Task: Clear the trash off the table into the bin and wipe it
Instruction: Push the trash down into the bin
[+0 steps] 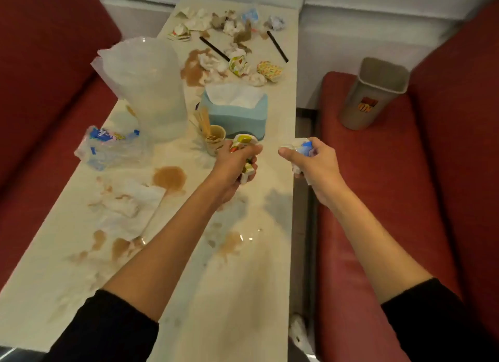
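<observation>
Our left hand (233,164) grips a crushed colourful paper cup (244,141), our right hand (313,160) crumpled white-blue paper (303,145). We should open the fingers only above the grey plastic bin (374,97).

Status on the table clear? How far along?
Early. Done: nothing confirmable; the bin's inside is not visible. In hand: left hand grips a crumpled paper cup, right hand grips a white-and-blue wrapper. Left: paper pile and black straws at the table's far end, crumpled clear plastic at its left edge, then wiping the brown spills.
</observation>
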`<act>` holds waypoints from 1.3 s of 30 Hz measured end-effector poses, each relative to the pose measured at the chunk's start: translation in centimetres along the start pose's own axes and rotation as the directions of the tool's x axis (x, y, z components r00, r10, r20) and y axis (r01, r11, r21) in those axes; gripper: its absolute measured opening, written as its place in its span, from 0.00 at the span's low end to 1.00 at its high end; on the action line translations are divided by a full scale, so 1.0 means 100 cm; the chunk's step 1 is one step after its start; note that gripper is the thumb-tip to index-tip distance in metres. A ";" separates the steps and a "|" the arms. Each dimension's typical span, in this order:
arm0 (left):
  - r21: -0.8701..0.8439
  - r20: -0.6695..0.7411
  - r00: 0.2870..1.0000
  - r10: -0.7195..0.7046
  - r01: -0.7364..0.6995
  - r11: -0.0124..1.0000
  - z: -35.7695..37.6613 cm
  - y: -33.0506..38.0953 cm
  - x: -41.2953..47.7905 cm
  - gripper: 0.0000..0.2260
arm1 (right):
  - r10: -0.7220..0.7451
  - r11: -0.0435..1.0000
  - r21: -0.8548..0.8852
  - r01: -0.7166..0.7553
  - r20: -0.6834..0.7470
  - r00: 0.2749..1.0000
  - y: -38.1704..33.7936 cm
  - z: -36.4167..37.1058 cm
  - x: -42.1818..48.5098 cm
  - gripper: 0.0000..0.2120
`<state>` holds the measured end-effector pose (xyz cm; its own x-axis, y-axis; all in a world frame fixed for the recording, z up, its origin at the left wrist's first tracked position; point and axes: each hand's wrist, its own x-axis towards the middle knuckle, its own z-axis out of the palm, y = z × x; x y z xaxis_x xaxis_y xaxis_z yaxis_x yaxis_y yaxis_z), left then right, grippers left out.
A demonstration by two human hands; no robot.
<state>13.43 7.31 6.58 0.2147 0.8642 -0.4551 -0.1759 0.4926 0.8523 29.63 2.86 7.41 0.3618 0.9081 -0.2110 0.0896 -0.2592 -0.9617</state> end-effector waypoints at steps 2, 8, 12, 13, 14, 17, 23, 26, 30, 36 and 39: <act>0.054 0.000 1.000 -0.009 0.009 0.999 0.042 -0.011 0.007 0.14 | -0.002 1.000 0.017 0.002 -0.028 1.000 0.007 -0.040 0.008 0.20; 0.070 0.113 0.994 0.005 -0.013 0.997 0.159 -0.028 0.034 0.12 | -0.026 0.999 0.024 0.029 -0.134 0.991 0.026 -0.149 0.046 0.20; 0.101 0.163 0.987 -0.002 -0.015 0.995 0.226 -0.029 0.065 0.05 | -0.013 0.999 0.034 0.021 -0.227 0.974 0.035 -0.206 0.082 0.10; 0.123 0.161 0.987 -0.012 -0.008 0.992 0.237 -0.030 0.074 0.07 | -0.005 0.998 0.052 0.018 -0.241 0.970 0.038 -0.217 0.091 0.11; 0.140 0.155 0.988 -0.022 0.000 0.990 0.248 -0.030 0.083 0.10 | 0.012 0.997 0.074 0.007 -0.250 0.968 0.040 -0.227 0.102 0.12; 0.164 0.159 0.986 -0.038 0.011 0.986 0.272 -0.029 0.108 0.14 | 0.075 0.994 0.099 -0.050 -0.258 0.963 0.044 -0.251 0.131 0.12; 0.179 0.196 0.980 -0.040 0.004 0.984 0.324 -0.014 0.171 0.19 | 0.208 0.967 0.211 -0.144 -0.323 0.923 0.032 -0.281 0.210 0.15; 0.208 0.235 0.972 -0.016 -0.035 0.977 0.352 -0.004 0.213 0.16 | 0.226 0.967 0.194 -0.166 -0.347 0.911 0.024 -0.296 0.257 0.12; 0.288 0.197 0.977 0.082 -0.138 0.948 0.399 0.006 0.304 0.12 | 0.154 0.988 0.088 -0.130 -0.365 0.918 0.027 -0.322 0.347 0.11; 0.491 0.119 0.964 0.237 -0.265 0.830 0.458 0.011 0.430 0.12 | 0.077 0.988 -0.091 -0.126 -0.421 0.904 0.040 -0.350 0.461 0.07; 0.515 0.119 0.951 0.285 -0.304 0.801 0.485 0.007 0.486 0.12 | 0.041 0.977 -0.164 -0.135 -0.480 0.877 0.053 -0.363 0.513 0.08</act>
<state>70.32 44.63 -2.44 0.2681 0.9500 -0.1599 0.2886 0.0791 0.9542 82.32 36.09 -2.12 0.7659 0.6275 -0.1403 0.1907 -0.4300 -0.8825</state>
